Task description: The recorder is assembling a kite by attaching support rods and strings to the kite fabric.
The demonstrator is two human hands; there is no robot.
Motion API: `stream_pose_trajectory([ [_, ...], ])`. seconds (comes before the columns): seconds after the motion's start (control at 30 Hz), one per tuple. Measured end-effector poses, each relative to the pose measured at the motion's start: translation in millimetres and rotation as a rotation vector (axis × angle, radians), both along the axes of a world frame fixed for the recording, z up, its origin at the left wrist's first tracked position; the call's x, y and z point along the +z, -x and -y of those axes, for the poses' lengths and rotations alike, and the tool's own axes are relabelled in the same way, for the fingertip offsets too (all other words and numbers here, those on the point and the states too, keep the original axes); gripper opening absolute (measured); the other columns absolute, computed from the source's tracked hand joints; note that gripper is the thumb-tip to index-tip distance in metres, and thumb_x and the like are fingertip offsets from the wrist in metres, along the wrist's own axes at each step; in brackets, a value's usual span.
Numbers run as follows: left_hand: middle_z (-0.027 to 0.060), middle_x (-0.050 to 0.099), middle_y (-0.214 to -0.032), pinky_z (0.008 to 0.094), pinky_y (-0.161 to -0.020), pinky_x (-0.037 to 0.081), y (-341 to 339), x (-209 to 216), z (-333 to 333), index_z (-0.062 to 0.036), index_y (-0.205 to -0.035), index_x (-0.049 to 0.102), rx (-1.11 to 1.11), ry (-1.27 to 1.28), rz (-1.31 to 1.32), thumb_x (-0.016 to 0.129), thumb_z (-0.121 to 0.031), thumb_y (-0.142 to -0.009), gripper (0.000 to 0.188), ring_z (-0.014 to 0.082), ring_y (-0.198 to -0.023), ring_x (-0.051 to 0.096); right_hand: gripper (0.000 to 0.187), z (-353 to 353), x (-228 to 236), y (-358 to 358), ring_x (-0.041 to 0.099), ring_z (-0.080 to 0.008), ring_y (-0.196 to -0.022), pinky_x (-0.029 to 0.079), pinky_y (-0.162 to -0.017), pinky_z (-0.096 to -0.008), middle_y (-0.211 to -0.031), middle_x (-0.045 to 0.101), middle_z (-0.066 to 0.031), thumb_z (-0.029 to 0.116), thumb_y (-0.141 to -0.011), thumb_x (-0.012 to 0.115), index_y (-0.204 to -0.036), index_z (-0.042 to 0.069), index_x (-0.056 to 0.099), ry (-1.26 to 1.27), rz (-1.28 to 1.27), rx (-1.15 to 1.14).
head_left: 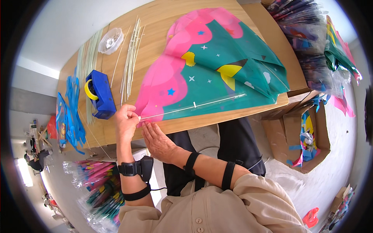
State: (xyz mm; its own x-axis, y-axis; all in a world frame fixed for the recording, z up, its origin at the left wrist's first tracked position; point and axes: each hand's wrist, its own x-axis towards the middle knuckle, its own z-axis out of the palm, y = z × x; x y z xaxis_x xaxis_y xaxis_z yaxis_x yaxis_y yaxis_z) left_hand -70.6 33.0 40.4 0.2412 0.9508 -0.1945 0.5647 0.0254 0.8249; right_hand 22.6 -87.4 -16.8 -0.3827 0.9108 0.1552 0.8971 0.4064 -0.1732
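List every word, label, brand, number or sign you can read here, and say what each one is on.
None can be read anywhere in this view.
Pink and green sheet: stars, clouds and coloured shapes show, no readable lettering.
Blue tape dispenser: no readable marking.
Bagged bundles at the right: too small and blurred to tell whether any print is there.

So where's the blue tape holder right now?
In the head view, the blue tape holder is at left on the table, just right of the blue strips, beyond the left hand.
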Motion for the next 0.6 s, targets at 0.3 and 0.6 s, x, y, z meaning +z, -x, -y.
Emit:
stream_pose_trajectory([
  [0.3, 0.0024, 0.055, -0.066, 0.0206, -0.052, 0.04, -19, 57, 7, 0.0021, -0.099, 0.055, -0.046, -0.181, 0.017, 0.059, 0.013, -0.069, 0.032, 0.0065, -0.058, 0.05, 0.062, 5, -1, -9, 0.041, -0.0365, -0.124, 0.03, -0.105, -0.0445, -0.129, 0.046, -0.026, 0.032, -0.076, 0.062, -0.119, -0.011, 0.05, -0.104, -0.337, 0.073],
  [0.6, 0.0055, 0.058, -0.069, 0.0211, -0.054, 0.042, -18, 62, 14, 0.0026, -0.102, 0.052, -0.047, -0.206, -0.003, 0.059, 0.013, -0.07, 0.034, 0.0076, -0.059, 0.052, 0.043, 28, 15, -85, 0.04, -0.0381, -0.124, 0.028, -0.107, -0.0471, -0.125, 0.047, -0.0248, 0.016, -0.076, 0.056, -0.111, -0.009, 0.054, -0.235, -0.427, -0.284],
])
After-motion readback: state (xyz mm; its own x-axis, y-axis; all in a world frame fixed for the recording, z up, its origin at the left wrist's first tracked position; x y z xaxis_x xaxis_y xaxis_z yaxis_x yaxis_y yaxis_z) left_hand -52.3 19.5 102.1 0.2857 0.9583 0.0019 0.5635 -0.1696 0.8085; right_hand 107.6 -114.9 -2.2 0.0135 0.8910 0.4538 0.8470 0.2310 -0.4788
